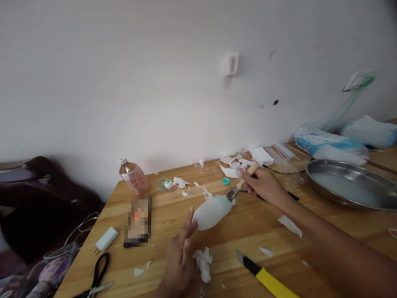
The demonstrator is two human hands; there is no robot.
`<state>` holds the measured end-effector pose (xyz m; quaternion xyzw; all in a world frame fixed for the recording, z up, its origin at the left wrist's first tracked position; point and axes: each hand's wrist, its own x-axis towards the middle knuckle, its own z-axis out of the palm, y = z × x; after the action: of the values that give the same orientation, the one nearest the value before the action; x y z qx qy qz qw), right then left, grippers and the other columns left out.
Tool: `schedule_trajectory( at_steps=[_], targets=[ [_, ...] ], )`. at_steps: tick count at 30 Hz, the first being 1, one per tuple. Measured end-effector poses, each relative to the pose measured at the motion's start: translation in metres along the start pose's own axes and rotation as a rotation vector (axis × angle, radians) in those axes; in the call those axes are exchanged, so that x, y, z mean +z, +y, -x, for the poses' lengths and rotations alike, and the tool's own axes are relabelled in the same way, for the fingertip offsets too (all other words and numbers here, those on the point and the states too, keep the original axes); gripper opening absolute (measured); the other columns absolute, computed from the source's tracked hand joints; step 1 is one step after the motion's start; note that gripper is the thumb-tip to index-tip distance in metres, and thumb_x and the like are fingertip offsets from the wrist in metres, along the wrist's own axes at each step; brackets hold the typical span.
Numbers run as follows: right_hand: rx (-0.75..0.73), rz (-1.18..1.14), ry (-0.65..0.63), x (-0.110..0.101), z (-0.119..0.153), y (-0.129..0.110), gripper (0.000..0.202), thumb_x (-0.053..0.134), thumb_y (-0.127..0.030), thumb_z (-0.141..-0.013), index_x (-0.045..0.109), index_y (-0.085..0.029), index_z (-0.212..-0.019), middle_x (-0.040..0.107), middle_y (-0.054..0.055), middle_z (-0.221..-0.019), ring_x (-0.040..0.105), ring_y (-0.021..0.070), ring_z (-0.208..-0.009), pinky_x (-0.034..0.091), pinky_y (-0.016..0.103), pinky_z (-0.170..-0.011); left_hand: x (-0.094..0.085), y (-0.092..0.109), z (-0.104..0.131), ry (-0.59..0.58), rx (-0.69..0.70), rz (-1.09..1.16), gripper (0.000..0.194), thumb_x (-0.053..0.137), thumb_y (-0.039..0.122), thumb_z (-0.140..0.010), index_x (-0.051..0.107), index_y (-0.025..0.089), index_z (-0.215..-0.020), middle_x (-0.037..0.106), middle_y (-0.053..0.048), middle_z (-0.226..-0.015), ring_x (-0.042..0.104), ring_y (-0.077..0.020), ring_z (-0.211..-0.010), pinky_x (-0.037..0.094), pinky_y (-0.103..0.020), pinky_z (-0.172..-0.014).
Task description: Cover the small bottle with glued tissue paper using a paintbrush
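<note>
My right hand [259, 180] grips the wooden handle of a flat brush [238, 184], its dark ferrule and bristles touching the far end of a white, oval, paper-covered form [212, 212]. My left hand [181, 256] holds the near end of this form with its fingers, keeping it above the table. Crumpled wet tissue [204, 264] lies just right of my left hand. A utility knife [266, 277] with a yellow handle rests nearby, blade out. To the right stands a steel basin [350, 184] with cloudy liquid in it.
Scissors [97, 279], a white charger [107, 239], a phone [137, 219] and a pink bottle [134, 177] stand or lie at the left. Paper scraps [231, 167] and tissue packs [330, 140] are along the wall. A teal cap [226, 181] lies mid-table.
</note>
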<state>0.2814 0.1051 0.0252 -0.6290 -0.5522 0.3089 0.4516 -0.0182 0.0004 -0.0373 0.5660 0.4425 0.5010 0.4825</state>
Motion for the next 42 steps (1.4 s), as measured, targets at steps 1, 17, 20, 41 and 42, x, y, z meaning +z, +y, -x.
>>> schedule_trajectory(
  at_steps=[1,17,20,41,42],
  targets=[
    [-0.010,-0.023,0.000,-0.001,0.002,-0.008,0.044,0.061,-0.053,-0.082,0.057,-0.018,-0.056,0.059,0.003,-0.046,0.052,0.0134,-0.037,0.038,0.023,-0.036,-0.001,0.001,0.000,-0.010,0.024,-0.077,0.046,0.048,0.056,-0.091,0.068,0.030,-0.124,0.056,-0.008,-0.143,0.048,-0.0319,-0.134,0.033,-0.044,-0.112],
    [0.044,0.001,-0.170,0.028,-0.007,-0.016,0.038,0.058,-0.042,-0.084,0.055,-0.017,-0.056,0.058,0.001,-0.044,0.052,0.0116,-0.034,0.037,0.020,-0.032,-0.008,0.016,-0.002,-0.264,0.305,-0.629,0.054,0.059,0.052,-0.085,0.054,0.038,-0.136,0.075,-0.011,-0.111,0.063,-0.0290,-0.082,0.039,-0.038,-0.084],
    [0.044,0.052,-0.139,0.017,-0.011,-0.012,0.033,0.061,-0.037,-0.081,0.055,-0.018,-0.055,0.060,0.002,-0.046,0.052,0.0123,-0.033,0.035,0.021,-0.031,-0.008,0.016,-0.003,-0.298,0.380,-0.702,0.054,0.056,0.050,-0.087,0.050,0.039,-0.139,0.072,-0.009,-0.120,0.064,-0.0298,-0.086,0.040,-0.037,-0.081],
    [-0.168,0.163,-0.390,0.084,0.007,-0.087,0.052,0.038,-0.060,-0.094,0.048,-0.020,-0.063,0.051,-0.001,-0.049,0.048,0.0112,-0.040,0.034,0.023,-0.043,0.003,0.014,-0.003,-0.455,0.773,-1.322,0.072,0.038,0.057,-0.093,0.014,0.022,-0.152,0.069,-0.003,-0.113,0.056,-0.0203,-0.083,0.036,-0.035,-0.069],
    [-0.187,0.220,-0.393,0.089,0.007,-0.090,0.050,0.042,-0.056,-0.094,0.047,-0.020,-0.060,0.051,-0.001,-0.048,0.048,0.0114,-0.042,0.032,0.024,-0.045,0.003,0.013,-0.002,-0.454,0.777,-1.321,0.074,0.037,0.058,-0.093,0.012,0.021,-0.152,0.069,-0.004,-0.112,0.056,-0.0203,-0.083,0.036,-0.035,-0.069]
  ],
)
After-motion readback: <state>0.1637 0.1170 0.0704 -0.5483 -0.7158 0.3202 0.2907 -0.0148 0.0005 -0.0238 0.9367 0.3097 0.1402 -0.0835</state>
